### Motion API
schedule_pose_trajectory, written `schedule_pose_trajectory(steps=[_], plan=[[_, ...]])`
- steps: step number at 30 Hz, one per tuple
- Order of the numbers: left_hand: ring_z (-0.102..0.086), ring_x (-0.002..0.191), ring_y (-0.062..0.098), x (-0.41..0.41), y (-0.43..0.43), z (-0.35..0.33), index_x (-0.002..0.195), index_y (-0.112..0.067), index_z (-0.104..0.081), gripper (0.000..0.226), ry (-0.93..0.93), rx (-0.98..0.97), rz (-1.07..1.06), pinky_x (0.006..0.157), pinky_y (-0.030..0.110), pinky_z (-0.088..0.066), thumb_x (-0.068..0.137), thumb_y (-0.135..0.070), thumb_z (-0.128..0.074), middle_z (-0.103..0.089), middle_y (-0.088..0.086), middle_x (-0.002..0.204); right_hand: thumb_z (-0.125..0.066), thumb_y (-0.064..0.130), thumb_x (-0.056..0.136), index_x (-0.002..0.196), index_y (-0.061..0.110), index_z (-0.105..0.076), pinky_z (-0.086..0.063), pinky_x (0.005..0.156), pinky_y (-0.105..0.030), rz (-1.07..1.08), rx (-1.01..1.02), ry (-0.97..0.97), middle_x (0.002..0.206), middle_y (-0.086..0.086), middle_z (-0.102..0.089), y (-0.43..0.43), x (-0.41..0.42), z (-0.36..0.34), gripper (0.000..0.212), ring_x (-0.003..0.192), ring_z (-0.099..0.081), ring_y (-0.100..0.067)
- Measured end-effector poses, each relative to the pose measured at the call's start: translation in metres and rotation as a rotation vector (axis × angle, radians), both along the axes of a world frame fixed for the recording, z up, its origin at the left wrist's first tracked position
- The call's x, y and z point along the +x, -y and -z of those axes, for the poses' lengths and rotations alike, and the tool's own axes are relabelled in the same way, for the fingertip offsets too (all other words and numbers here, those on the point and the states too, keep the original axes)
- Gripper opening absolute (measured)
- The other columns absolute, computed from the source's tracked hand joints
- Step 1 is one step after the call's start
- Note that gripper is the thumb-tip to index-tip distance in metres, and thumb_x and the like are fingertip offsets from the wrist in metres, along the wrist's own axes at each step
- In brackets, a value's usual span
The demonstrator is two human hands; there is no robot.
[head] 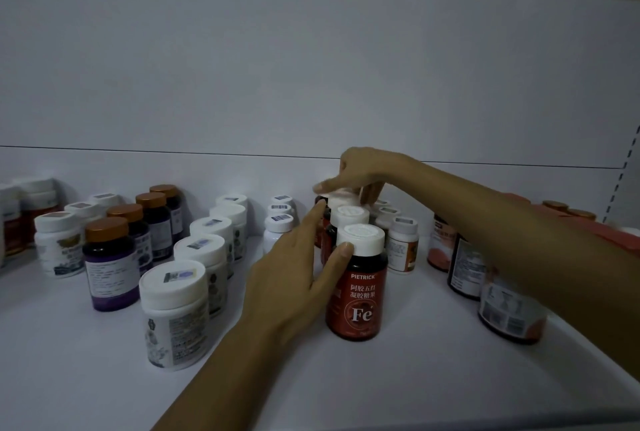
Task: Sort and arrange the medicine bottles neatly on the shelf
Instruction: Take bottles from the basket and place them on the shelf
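- Head camera shows the red Fe bottle (356,295) upright at the front of a single-file row of red bottles (349,214) with white caps, mid-shelf and slightly right of centre.
- My left grip (294,278) lies wide and flat along the row's left side. The fingers are straight and the thumb (344,250) touches the lower edge of the front bottle's cap.
- My right grip (360,171) hangs over the far end of the row, with the index finger stretched across the rearmost cap. It is blurred, so I cannot tell whether it holds the cap or only rests there.
- Just right of the row stands a file of small orange-labelled bottles (401,247).
- Left of my left grip are barcode-topped white bottles (278,223), then larger white jars (180,313), then purple bottles (109,264) with copper caps.
- Dark bottles (509,306) stand under my right forearm.
- Everything rests on the white shelf (398,378).
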State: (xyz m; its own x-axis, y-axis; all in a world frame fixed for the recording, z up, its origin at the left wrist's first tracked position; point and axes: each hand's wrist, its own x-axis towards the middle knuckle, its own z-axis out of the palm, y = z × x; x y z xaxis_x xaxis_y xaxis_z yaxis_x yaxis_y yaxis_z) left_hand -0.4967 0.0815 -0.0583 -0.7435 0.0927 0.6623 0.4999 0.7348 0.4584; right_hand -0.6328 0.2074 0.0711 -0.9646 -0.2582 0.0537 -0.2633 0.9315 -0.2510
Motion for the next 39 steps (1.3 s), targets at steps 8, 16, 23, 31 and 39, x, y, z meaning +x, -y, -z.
schedule_pose_trajectory(steps=[8,16,23,31,39], plan=[[-0.052,0.116,0.003,-0.006,0.008,0.002,0.147,-0.04,-0.022,0.074,-0.085,0.038,-0.136,0.089,0.028,-0.043,0.083,-0.074,-0.013,-0.053,-0.017,0.133,-0.062,0.073,0.073,0.093,0.014,-0.048,-0.047,0.074,-0.032,0.093,0.211,-0.184,0.088,-0.004,-0.055,0.02,-0.035,0.018,0.064,0.08,-0.055,-0.023],[-0.065,0.096,0.006,-0.005,0.009,-0.007,0.146,-0.036,-0.026,0.056,-0.124,0.237,-0.148,0.085,0.033,-0.054,0.095,-0.035,-0.048,-0.059,-0.011,0.13,-0.075,0.042,0.073,0.081,0.01,-0.057,-0.043,0.058,-0.028,-0.014,-0.041,-0.431,0.087,-0.006,-0.062,0.022,-0.006,-0.012,0.038,0.08,-0.058,-0.025],[-0.068,0.087,0.004,-0.006,0.008,-0.006,0.14,-0.047,-0.023,0.051,-0.144,0.421,-0.07,0.078,0.032,-0.057,0.094,-0.042,-0.045,-0.068,-0.004,0.116,-0.079,0.031,0.074,0.094,0.016,-0.062,-0.06,0.067,-0.032,-0.157,-0.611,-0.378,0.097,-0.003,-0.066,-0.012,0.08,-0.044,0.031,0.086,-0.066,-0.017],[-0.073,0.075,0.018,0.017,0.003,-0.027,0.142,-0.039,-0.025,0.062,0.008,0.826,0.411,0.061,0.022,-0.056,0.084,-0.047,-0.043,-0.057,-0.02,0.104,-0.075,0.023,0.079,0.097,0.007,-0.067,-0.058,0.065,-0.027,-0.243,-0.813,-0.153,0.099,-0.011,-0.07,-0.044,0.147,-0.042,0.026,0.083,-0.071,-0.017],[-0.07,0.09,0.029,0.025,0.01,-0.033,0.112,-0.033,-0.053,0.035,-0.136,0.96,0.526,0.06,0.024,-0.056,0.08,-0.037,-0.069,-0.065,-0.004,0.104,-0.068,0.038,0.077,0.11,0.02,-0.063,-0.058,0.066,-0.026,-0.304,-0.767,-0.094,0.103,-0.005,-0.069,-0.043,0.173,-0.039,0.038,0.086,-0.071,-0.016]])
